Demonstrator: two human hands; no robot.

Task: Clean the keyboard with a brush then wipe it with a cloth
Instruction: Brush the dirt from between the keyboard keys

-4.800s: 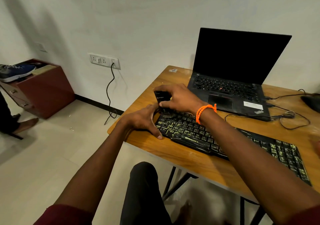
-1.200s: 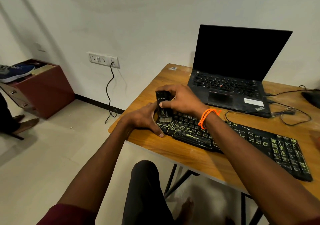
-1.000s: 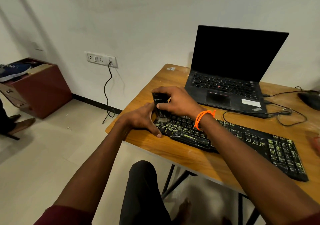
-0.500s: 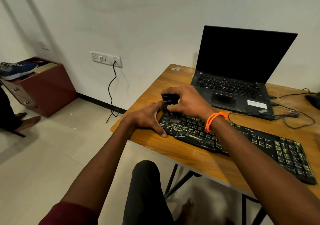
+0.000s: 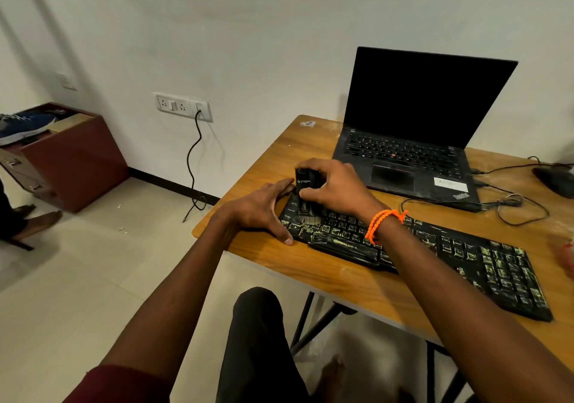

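office/home room | desk (image 5: 279, 160) | laptop (image 5: 407, 129) | wall sockets (image 5: 183, 106)

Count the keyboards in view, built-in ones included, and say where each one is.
2. The loose keyboard lies along the desk's near edge under both hands. The laptop's built-in keyboard sits behind it, toward the wall. None seems hidden.

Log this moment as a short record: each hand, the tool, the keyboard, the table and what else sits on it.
right hand: grips the brush, bristles down on the keys
left hand: fingers spread, braced at the keyboard's left end
keyboard: black, worn keys, lies slantwise near the table's front edge
table: wooden
laptop: open, screen dark, behind the keyboard
cloth: none clearly in view
stage: brushing at the left end
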